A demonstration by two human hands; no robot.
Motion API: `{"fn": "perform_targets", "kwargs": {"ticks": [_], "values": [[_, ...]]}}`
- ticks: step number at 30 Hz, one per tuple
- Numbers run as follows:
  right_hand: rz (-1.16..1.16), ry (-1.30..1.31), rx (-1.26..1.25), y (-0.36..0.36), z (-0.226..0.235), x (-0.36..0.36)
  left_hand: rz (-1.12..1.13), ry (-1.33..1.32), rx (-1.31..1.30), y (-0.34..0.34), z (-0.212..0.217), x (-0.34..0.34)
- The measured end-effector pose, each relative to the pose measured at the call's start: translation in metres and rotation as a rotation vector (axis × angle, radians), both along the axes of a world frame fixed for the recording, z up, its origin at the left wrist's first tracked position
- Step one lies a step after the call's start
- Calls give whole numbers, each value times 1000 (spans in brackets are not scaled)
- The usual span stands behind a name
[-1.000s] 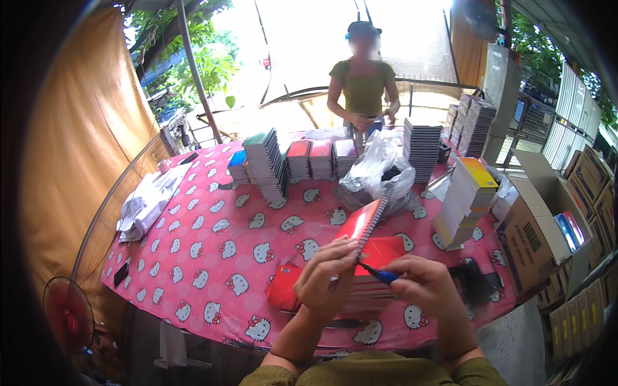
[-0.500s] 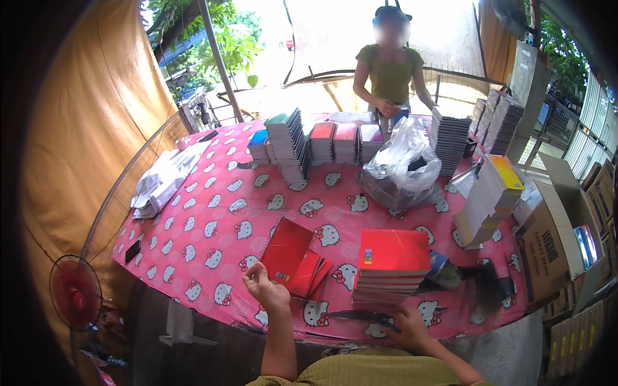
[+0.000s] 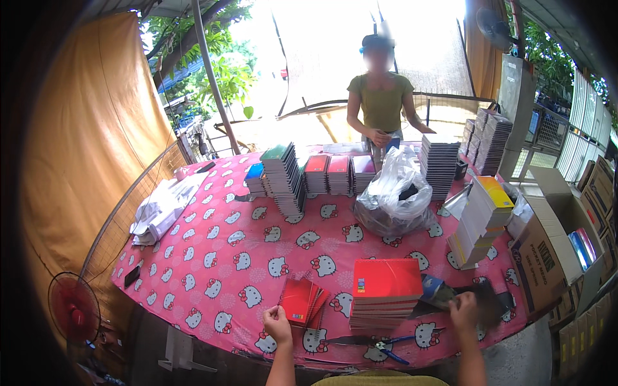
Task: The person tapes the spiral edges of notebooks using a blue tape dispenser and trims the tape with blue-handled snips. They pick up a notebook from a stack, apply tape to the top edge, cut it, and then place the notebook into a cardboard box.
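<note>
My left hand (image 3: 278,323), fingers curled and pinched together, is beside the lower left corner of a small fanned pile of red spiral notebooks (image 3: 298,300). I cannot make out whether anything is in the pinch. My right hand (image 3: 465,311) is closed at a dark, blurred bundle (image 3: 487,305) right of the tall stack of red notebooks (image 3: 387,280); what its fingers hold is hidden. In front of that stack lie pliers with blue handles (image 3: 391,352). Next to them is a flat dark strip (image 3: 351,340).
Across the table (image 3: 212,276), a person (image 3: 381,103) stands behind notebook stacks (image 3: 283,177) and a clear plastic bag (image 3: 396,199). A leaning white stack (image 3: 479,222) and an open carton (image 3: 544,248) are at right. Papers (image 3: 164,209), a phone (image 3: 132,276) and a red fan (image 3: 75,309) are at left.
My right hand has moved right, from beside the pliers to the dark bundle. The tilted red notebook near my left hand now lies lower, on the small pile. The whole view has shifted.
</note>
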State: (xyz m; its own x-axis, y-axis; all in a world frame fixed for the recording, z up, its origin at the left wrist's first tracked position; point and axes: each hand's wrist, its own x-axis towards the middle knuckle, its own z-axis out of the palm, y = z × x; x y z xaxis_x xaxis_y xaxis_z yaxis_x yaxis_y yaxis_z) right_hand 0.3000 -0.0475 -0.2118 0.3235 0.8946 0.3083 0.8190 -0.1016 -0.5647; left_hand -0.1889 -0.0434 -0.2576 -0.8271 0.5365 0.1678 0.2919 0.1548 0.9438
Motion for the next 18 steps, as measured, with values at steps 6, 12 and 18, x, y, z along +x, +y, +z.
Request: {"fn": "perform_targets", "kwargs": {"ticks": [6,12,18], "values": [[-140,-39,-322,11,-12,27,-63,416,63,17,44,1],[-201,-88,-216,20,-32,37,-714,-109,301,56,181,68],[-229,-179,-376,21,-26,50,-1361,363,152,85,262,146]]}}
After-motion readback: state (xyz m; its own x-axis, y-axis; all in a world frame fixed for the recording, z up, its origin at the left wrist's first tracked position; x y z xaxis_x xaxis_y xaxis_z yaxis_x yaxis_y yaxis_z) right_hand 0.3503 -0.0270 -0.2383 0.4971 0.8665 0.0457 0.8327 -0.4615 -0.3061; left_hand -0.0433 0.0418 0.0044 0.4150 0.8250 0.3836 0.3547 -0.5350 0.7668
